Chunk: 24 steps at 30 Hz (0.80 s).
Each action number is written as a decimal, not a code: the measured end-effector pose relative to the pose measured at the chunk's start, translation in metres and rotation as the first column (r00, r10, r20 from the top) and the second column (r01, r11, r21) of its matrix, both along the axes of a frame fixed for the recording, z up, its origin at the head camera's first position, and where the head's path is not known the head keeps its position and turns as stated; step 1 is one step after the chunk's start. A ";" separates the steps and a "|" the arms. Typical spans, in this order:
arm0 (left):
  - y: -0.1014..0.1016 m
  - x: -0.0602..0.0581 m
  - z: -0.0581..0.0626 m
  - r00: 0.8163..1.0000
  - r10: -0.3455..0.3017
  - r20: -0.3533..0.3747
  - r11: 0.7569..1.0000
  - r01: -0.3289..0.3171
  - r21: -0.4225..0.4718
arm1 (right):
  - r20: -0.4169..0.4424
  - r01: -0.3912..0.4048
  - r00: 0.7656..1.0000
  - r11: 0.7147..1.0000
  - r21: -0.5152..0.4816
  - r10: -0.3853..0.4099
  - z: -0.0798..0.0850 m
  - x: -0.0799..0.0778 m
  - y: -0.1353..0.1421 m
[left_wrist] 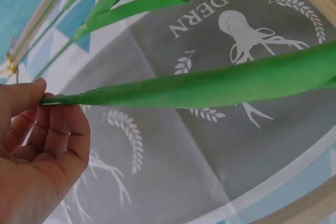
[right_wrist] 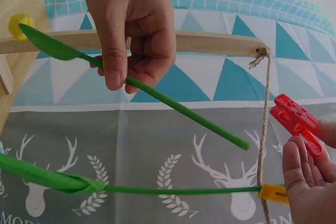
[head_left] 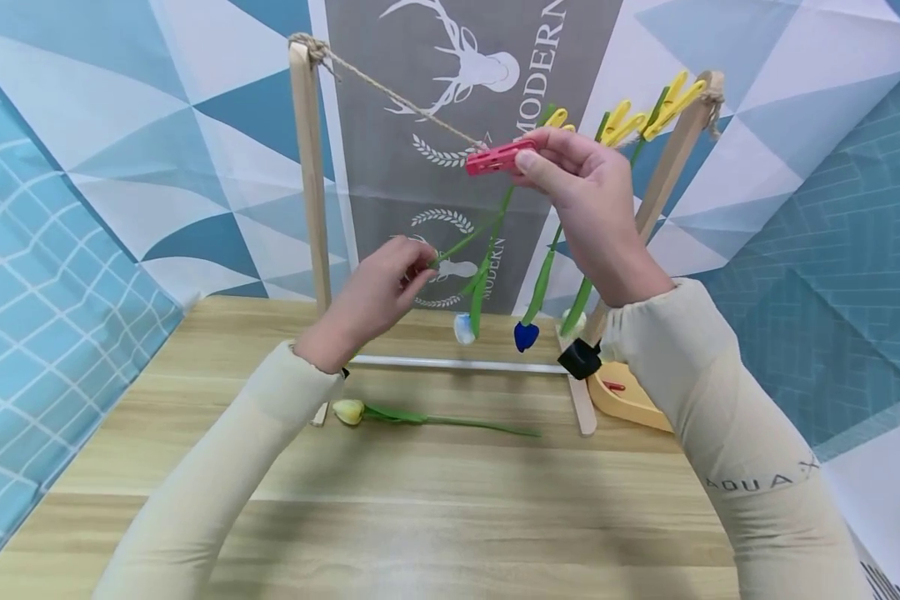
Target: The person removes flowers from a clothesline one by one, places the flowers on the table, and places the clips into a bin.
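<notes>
My left hand (head_left: 378, 287) pinches the green stem (right_wrist: 184, 109) of an artificial tulip, whose leaf (left_wrist: 210, 85) spans the left wrist view. A yellow bloom (right_wrist: 21, 26) shows by the leaf's far end in the right wrist view. My right hand (head_left: 588, 187) holds a red clothespin (head_left: 498, 157) between thumb and fingers, close to the twine (head_left: 405, 98). To its right, yellow clothespins (head_left: 621, 125) fix several tulips upside down on the twine, among them a light blue one (head_left: 463, 328) and a dark blue one (head_left: 526, 336).
Wooden posts (head_left: 311, 175) carry the twine at both ends, with a white bar (head_left: 457, 364) low between them. One yellow tulip (head_left: 348, 411) lies on the wooden table (head_left: 450, 508). A yellow tray (head_left: 630, 408) with a red clothespin (head_left: 613, 386) stands behind my right forearm.
</notes>
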State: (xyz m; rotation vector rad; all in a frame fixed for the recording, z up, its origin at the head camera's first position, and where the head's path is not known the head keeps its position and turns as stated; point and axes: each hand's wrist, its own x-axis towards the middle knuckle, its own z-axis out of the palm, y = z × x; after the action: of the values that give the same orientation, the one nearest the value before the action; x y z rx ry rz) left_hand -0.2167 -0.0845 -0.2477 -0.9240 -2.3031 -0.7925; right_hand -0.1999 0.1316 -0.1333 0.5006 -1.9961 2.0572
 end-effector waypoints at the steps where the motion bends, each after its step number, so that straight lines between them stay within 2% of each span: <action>1: 0.002 0.002 -0.002 1.000 -0.007 -0.018 1.000 0.006 -0.022 | 0.003 -0.002 1.000 1.000 -0.001 0.002 -0.002 0.001 0.003; 5: 0.008 0.010 -0.010 0.996 -0.043 -0.074 0.993 0.035 -0.109 | 0.016 -0.002 1.000 1.000 -0.014 0.002 -0.012 0.003 0.012; 9: 0.015 0.020 -0.019 0.995 -0.053 -0.086 0.978 0.034 -0.207 | 0.052 -0.011 0.999 1.000 -0.027 0.012 -0.025 0.003 0.023; 16: 0.024 0.033 -0.034 0.996 0.003 -0.094 0.918 -0.040 -0.395 | 0.121 -0.014 0.993 0.999 0.035 0.010 -0.063 0.001 0.051; 20: 0.028 0.038 -0.046 0.995 0.002 -0.097 0.893 -0.045 -0.448 | 0.165 0.020 0.986 0.996 0.086 -0.034 -0.085 0.001 0.067; 24: 0.030 0.043 -0.057 0.995 -0.008 -0.095 0.876 -0.038 -0.480 | 0.205 0.045 0.977 0.995 0.087 -0.062 -0.104 0.002 0.082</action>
State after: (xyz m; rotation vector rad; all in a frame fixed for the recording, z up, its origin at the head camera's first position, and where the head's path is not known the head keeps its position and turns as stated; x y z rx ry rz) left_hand -0.1736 -0.0543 -0.3048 -1.1209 -2.4634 -0.1497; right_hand -0.1974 0.2140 -0.2376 0.2518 -2.1924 2.0770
